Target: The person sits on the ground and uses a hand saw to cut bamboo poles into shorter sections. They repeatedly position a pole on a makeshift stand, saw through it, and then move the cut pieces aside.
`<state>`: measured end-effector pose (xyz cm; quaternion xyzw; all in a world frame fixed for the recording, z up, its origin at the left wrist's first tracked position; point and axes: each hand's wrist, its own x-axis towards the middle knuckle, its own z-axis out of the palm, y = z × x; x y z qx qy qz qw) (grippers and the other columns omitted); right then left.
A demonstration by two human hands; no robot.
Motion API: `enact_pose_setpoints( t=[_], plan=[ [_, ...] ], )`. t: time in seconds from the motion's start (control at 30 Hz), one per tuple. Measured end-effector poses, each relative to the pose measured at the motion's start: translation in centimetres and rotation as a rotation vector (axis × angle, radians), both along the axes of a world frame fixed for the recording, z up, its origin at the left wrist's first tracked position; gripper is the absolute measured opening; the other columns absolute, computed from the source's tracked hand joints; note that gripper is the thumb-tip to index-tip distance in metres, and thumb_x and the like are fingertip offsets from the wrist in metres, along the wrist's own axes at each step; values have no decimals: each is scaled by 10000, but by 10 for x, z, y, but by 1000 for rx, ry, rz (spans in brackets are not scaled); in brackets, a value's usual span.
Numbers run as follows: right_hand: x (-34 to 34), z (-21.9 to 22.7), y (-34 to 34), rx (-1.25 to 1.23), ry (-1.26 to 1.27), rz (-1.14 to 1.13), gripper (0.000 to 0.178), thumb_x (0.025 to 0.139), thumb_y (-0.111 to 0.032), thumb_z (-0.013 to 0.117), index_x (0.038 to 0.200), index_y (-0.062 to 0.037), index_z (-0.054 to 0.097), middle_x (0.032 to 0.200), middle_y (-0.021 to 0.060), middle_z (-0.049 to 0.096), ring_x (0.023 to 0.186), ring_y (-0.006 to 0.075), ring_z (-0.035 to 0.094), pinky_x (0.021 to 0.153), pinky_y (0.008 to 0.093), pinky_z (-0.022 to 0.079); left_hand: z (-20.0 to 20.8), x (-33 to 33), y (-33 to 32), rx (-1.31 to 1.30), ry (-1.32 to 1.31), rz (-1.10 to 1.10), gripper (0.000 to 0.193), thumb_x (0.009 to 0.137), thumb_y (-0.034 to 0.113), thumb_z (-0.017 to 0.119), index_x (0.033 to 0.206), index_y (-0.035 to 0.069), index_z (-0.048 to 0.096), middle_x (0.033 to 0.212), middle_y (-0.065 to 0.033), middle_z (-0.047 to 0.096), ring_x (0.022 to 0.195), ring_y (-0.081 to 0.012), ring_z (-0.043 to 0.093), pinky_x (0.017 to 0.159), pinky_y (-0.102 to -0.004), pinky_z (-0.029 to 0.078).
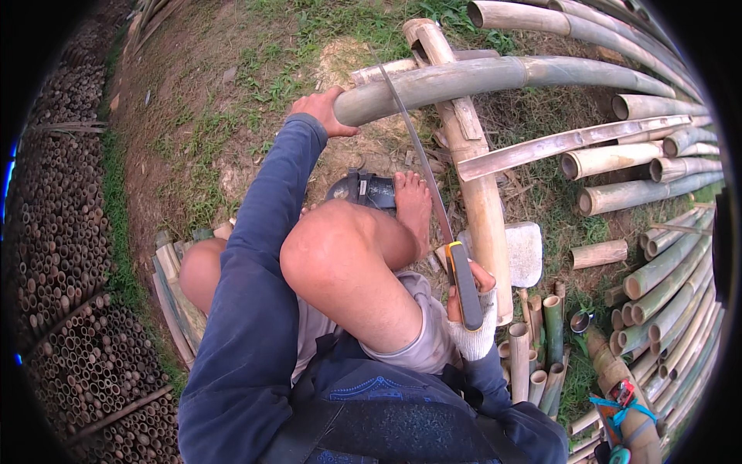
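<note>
saw [437, 203] and perhaps a label [363, 188]

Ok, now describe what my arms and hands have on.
Both arms wear long, dark navy sleeves; the left sleeve reaches the wrist. The left hand is gloveless. The right hand has an off-white knitted glove that leaves its visible fingers uncovered, below which the right sleeve shows.

- Room to pass lies over the ground [205, 131] left of the left hand [317, 110].
- A saw blade [423, 161] slants through the gap between the raised knee [332, 240] and the thick log [485, 213].
- Bamboo lengths [671, 282] crowd the right side.
</note>
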<state>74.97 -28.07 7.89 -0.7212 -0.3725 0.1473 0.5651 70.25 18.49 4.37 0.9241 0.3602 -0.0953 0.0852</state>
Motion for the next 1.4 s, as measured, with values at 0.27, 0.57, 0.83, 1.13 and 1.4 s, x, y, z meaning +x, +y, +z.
enact_pose_setpoints(
  t=[0.27, 0.57, 0.83, 1.13, 1.4],
  plan=[
    [62, -40, 166, 176, 69, 69, 488, 930, -6, 700, 1400, 0, 567, 1266, 155, 678, 1055, 236, 674, 947, 331, 541, 3, -8, -24, 209, -143, -11, 879, 655, 629, 904, 1366, 200, 617, 1118, -125, 778, 1049, -349, 758, 947, -494, 584],
    [-2, -3, 7, -17, -109, 17, 520, 897, 45, 597, 1408, 21, 507, 1255, 179, 629, 1039, 203, 653, 894, 324, 529, -1, -3, -12, 109, -46, 7, 925, 646, 626, 901, 1413, 212, 592, 1196, -134, 768, 1061, -347, 763, 951, -480, 601],
    [61, -28, 141, 127, 131, 98, 478, 925, 11, 673, 1390, 12, 565, 1314, 188, 649, 1189, 260, 651, 1027, 347, 509, 4, -7, -17, 108, -67, -27, 920, 638, 638, 909, 1398, 209, 617, 1181, -126, 778, 1065, -346, 760, 934, -486, 596],
    [-1, 17, 0, -9, -6, 20, 470, 948, -43, 620, 1402, 10, 509, 1295, 189, 606, 1137, 263, 636, 991, 390, 515, -2, -3, -4, 36, -60, -9, 964, 622, 663, 893, 1423, 209, 606, 1177, -168, 777, 1084, -378, 751, 994, -491, 575],
    [55, -59, 141, 148, 23, 78, 506, 936, -12, 703, 1415, 18, 544, 1320, 178, 642, 1187, 281, 644, 1043, 360, 506, 4, -9, -8, 22, -88, -26, 940, 613, 650, 899, 1385, 185, 634, 1143, -167, 785, 1058, -387, 752, 971, -497, 570]
  ],
)
